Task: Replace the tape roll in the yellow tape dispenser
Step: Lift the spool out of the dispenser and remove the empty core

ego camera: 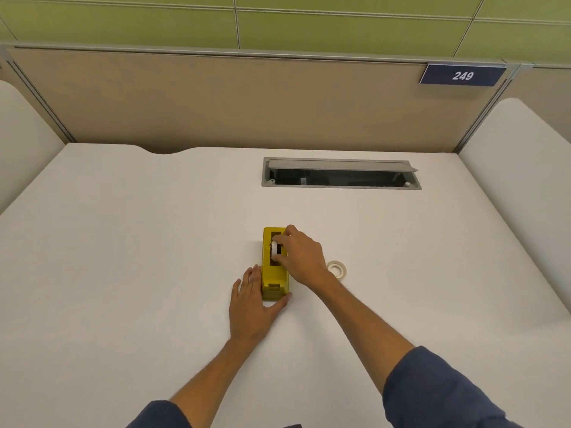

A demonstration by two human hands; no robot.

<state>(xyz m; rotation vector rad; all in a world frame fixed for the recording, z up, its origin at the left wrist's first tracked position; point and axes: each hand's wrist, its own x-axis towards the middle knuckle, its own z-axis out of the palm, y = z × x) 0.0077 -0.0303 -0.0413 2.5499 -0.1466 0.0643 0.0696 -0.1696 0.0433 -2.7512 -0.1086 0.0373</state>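
The yellow tape dispenser (267, 267) lies on the white desk (123, 242) near the middle, its long side running away from me. My left hand (251, 304) rests flat against its left side, thumb hooked around the near end. My right hand (301, 256) reaches over the top slot and pinches a white tape roll (274, 248) that stands on edge inside the dispenser. A second white tape roll (337, 269) lies flat on the desk just right of my right wrist.
An open grey cable hatch (341, 173) is set into the desk behind the dispenser. Beige partition panels close off the back and both sides, with a blue sign (462, 75) reading 249 at the upper right.
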